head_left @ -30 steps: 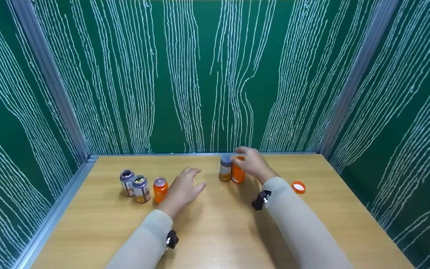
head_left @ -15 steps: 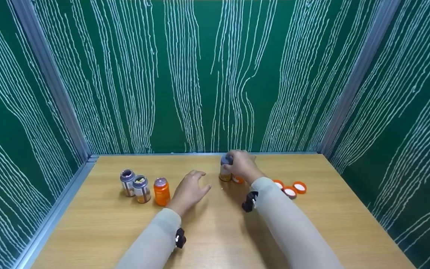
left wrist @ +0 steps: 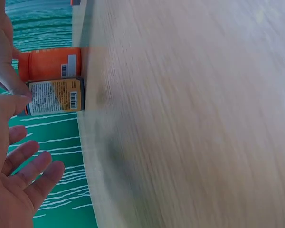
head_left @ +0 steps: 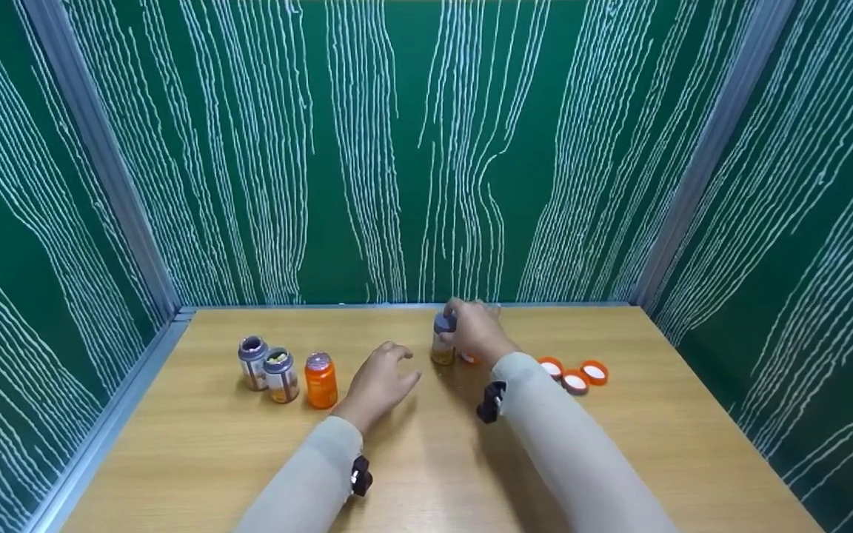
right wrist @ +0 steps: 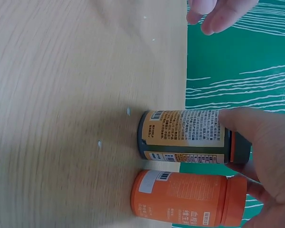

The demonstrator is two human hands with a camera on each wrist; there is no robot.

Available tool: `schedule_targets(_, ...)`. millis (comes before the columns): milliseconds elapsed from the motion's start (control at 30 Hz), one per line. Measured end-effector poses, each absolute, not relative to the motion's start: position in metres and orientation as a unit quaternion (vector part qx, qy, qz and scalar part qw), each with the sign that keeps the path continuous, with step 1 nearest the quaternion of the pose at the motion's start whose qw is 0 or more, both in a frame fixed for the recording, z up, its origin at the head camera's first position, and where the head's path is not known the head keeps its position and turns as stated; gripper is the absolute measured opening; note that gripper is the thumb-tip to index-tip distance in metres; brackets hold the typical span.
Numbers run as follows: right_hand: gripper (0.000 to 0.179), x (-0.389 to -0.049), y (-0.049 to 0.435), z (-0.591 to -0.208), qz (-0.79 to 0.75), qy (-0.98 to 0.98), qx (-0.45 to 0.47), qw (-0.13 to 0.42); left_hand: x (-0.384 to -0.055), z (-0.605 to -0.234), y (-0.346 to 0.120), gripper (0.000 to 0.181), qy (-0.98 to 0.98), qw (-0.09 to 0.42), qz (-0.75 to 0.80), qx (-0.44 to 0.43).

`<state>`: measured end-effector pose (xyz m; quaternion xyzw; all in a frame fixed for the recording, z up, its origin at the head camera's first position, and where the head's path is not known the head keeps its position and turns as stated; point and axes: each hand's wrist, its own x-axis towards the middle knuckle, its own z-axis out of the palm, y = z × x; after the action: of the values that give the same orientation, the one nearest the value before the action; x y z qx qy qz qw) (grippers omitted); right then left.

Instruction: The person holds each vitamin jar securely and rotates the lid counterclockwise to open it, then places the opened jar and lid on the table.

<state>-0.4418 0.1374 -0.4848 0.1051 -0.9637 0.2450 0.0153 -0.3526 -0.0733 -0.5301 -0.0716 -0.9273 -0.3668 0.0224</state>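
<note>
Near the table's back edge, my right hand [head_left: 475, 331] grips a dark-capped pill bottle [head_left: 442, 344] round its top. In the right wrist view the bottle's brown and white label [right wrist: 185, 129] shows, with my thumb at its upper end. Close beside it stands a capped orange pill bottle [right wrist: 180, 197], mostly hidden behind my hand in the head view. My left hand [head_left: 380, 381] hovers over the table with loosely bent fingers and holds nothing. Left of it stands an uncapped orange bottle [head_left: 320, 381]. Two uncapped dark-necked bottles [head_left: 281, 377] stand farther left.
Orange-rimmed caps [head_left: 594, 372] lie upturned on the right of the wooden table [head_left: 426, 459], partly behind my right sleeve. Small pale bits [right wrist: 99, 143] lie near the gripped bottle. Green panels with white wavy lines [head_left: 360, 185] enclose the back and sides.
My right hand has moved left from the capped orange bottle to the dark-capped bottle and taken hold of it. That bottle has shifted slightly left. My left hand has drifted slightly right.
</note>
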Motion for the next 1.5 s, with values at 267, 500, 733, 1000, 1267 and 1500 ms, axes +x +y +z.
schedule_targets(267, 0.046, -0.43, 0.13, -0.48, 0.259, -0.956, 0.131, 0.036, -0.35, -0.531, -0.071, 0.049, -0.925, 0.032, -0.374, -0.066)
schedule_targets(500, 0.042, -0.415, 0.119, -0.47, 0.316, -0.937, 0.142, 0.037, -0.35, -0.527, -0.066, 0.067, -0.921, 0.045, -0.384, -0.044)
schedule_targets(733, 0.042, -0.403, 0.116, -0.464, 0.363, -0.911, 0.191, 0.04, -0.348, -0.523, -0.066, 0.082, -0.907, 0.076, -0.412, -0.043)
schedule_targets(1000, 0.049, -0.392, 0.12, -0.459, 0.421, -0.879, 0.215, 0.059, -0.343, -0.519, -0.071, 0.086, -0.9, 0.112, -0.417, -0.058)
schedule_targets(1267, 0.048, -0.381, 0.125, -0.462, 0.464, -0.85, 0.241, 0.065, -0.334, -0.517, -0.072, 0.085, -0.899, 0.13, -0.409, -0.081)
schedule_targets(1500, 0.049, -0.373, 0.131, -0.474, 0.473, -0.844, 0.244, 0.058, -0.327, -0.516, -0.072, 0.075, -0.909, 0.142, -0.38, -0.095)
